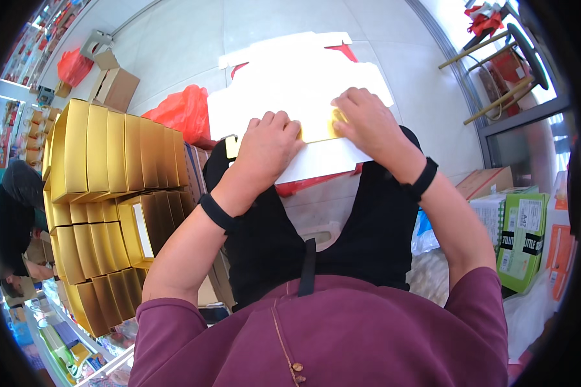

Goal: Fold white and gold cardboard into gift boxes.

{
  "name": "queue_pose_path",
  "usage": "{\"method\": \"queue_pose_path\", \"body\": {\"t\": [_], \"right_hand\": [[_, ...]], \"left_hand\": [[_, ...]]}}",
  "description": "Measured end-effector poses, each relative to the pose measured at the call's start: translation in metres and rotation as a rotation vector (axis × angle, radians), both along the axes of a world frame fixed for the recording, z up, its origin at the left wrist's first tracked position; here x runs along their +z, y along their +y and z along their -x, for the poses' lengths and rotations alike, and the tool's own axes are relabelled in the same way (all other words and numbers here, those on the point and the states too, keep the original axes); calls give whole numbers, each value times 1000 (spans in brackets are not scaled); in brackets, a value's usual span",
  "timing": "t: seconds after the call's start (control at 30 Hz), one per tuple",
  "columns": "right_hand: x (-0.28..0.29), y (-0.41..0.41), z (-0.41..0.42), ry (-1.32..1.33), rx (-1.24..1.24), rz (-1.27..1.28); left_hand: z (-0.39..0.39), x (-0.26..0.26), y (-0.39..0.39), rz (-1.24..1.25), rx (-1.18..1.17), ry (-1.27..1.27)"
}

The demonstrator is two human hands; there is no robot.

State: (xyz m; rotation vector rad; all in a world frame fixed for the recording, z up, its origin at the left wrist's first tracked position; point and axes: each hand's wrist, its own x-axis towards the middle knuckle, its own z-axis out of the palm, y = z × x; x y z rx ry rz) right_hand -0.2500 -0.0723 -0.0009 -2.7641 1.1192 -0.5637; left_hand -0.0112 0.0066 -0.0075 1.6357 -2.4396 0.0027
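Observation:
A flat die-cut box blank, washed out by bright glare, lies across the person's knees. Gold shows along a crease between the hands, and a white front panel extends below that line. My left hand grips the blank at the left part of the crease, fingers curled over it. On the right part, my right hand holds the same crease with bent fingers and thumb. Beneath the blank, a red surface peeks out. The exact contact under the fingers is hidden.
Stacked gold boxes rise at the left, beside a red plastic bag and an open carton. Another person is at the far left. Right are a stool, a green box and clear plastic wrapping.

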Motion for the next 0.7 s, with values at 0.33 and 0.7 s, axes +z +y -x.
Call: {"method": "queue_pose_path", "body": {"t": [0.33,0.7], "right_hand": [[-12,17,1,-43,166,15],[-7,1,-9,-63,79,25]], "left_hand": [[-9,1,-1,48,-105,11],[-32,6,-19,-42,-41,174]]}}
